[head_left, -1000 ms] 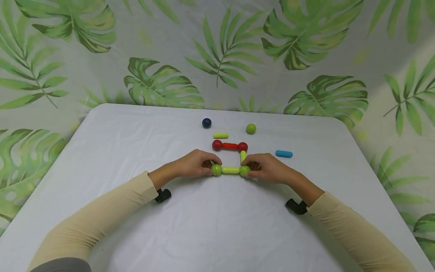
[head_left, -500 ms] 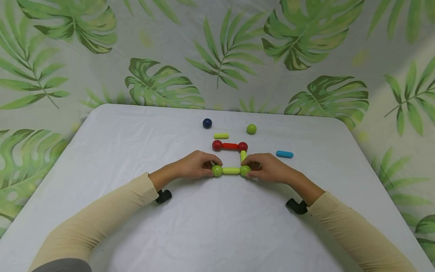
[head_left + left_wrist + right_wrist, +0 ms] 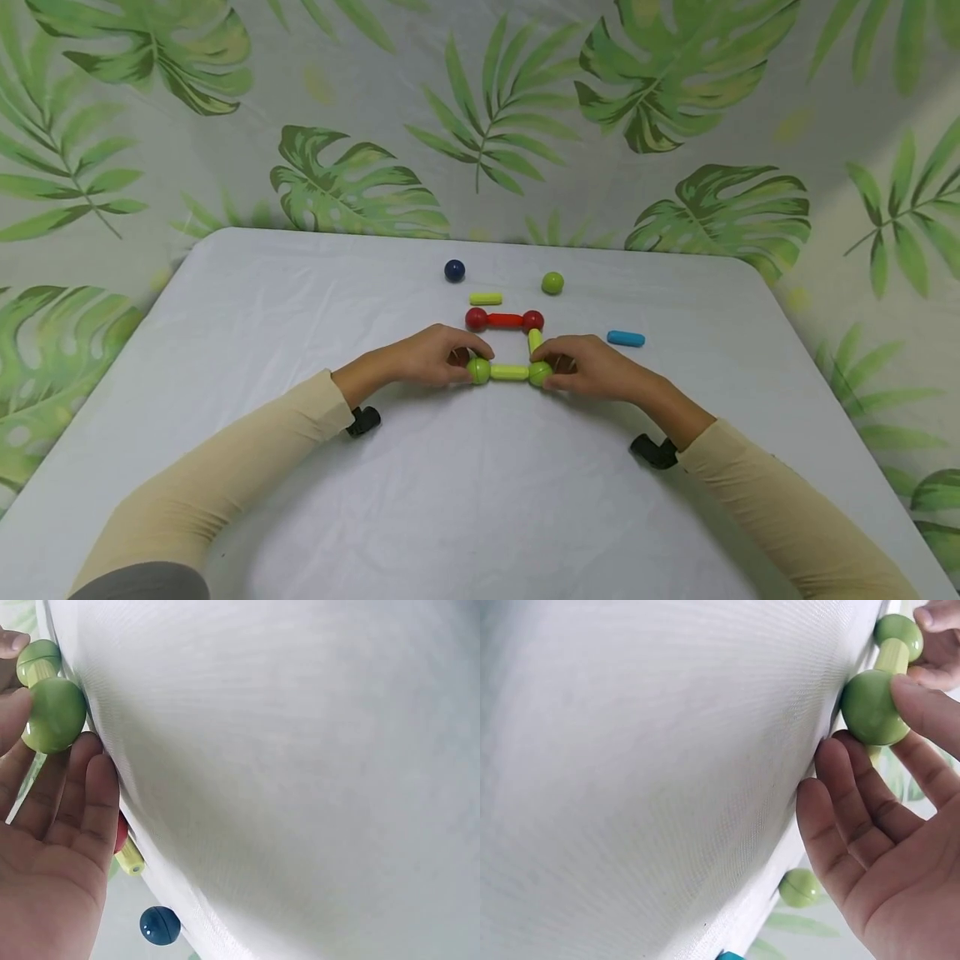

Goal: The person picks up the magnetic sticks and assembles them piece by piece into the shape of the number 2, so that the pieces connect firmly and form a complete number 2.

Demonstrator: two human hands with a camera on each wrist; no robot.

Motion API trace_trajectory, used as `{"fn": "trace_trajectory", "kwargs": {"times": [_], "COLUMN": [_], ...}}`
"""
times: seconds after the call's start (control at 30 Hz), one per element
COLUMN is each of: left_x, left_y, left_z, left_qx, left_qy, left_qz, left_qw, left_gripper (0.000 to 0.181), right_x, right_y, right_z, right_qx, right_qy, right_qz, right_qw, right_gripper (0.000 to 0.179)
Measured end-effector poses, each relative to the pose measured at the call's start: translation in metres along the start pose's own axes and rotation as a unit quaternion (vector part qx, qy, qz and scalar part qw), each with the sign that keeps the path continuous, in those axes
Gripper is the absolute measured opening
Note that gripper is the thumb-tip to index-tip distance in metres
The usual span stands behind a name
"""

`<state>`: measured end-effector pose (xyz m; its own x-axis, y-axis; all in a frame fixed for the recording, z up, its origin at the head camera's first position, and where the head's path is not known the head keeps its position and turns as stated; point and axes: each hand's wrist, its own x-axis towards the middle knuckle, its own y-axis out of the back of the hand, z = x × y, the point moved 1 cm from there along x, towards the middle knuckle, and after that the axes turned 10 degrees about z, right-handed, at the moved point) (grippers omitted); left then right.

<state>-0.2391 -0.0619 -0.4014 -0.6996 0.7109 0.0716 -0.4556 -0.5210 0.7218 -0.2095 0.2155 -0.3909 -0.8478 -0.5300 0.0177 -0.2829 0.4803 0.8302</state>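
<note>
Two green balls joined by a yellow-green rod (image 3: 509, 372) lie on the white table. My left hand (image 3: 435, 357) holds the left green ball (image 3: 56, 716) between thumb and fingers. At the other end, my right hand (image 3: 592, 367) pinches the right green ball (image 3: 871, 709), thumb on its near side. A second yellow-green rod (image 3: 535, 342) runs from this ball back to a red ball (image 3: 533, 320). From there a red rod (image 3: 505, 320) leads left to another red ball (image 3: 476, 318), so the pieces form three sides of a square, its left side unjoined.
Behind the red pieces lie a loose yellow-green rod (image 3: 486, 298), a dark blue ball (image 3: 454, 270) and a loose green ball (image 3: 552, 282). A blue rod (image 3: 626, 338) is right of the right hand. A leaf-print cloth (image 3: 360, 179) hangs behind the table.
The left hand has shifted very slightly, its index finger now reaching a little farther over the left green ball. The joined pieces and the right hand keep nearly the same place.
</note>
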Motion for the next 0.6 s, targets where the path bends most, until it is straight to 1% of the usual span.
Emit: {"fn": "trace_trajectory", "kwargs": {"times": [0.13, 0.33, 0.43, 0.6], "left_x": [0.001, 0.003, 0.004, 0.005], "left_y": [0.001, 0.002, 0.004, 0.007], "left_z": [0.001, -0.002, -0.003, -0.005], "left_qx": [-0.006, -0.008, -0.013, -0.019], "left_qy": [-0.003, 0.005, 0.011, 0.027], "left_qz": [-0.007, -0.02, -0.031, -0.046], "left_qw": [0.9999, 0.9998, 0.9994, 0.9984], "left_gripper": [0.031, 0.03, 0.031, 0.033], "right_x": [0.0, -0.002, -0.006, -0.014], "right_y": [0.0, 0.003, 0.011, 0.035], "right_z": [-0.001, 0.001, 0.004, 0.013], "right_qx": [0.002, -0.001, -0.009, -0.047], "right_qy": [-0.003, -0.006, -0.011, -0.001], "right_qz": [-0.003, -0.011, -0.006, 0.033], "right_qw": [1.0, 0.9999, 0.9999, 0.9984], "right_gripper": [0.039, 0.043, 0.043, 0.039]}}
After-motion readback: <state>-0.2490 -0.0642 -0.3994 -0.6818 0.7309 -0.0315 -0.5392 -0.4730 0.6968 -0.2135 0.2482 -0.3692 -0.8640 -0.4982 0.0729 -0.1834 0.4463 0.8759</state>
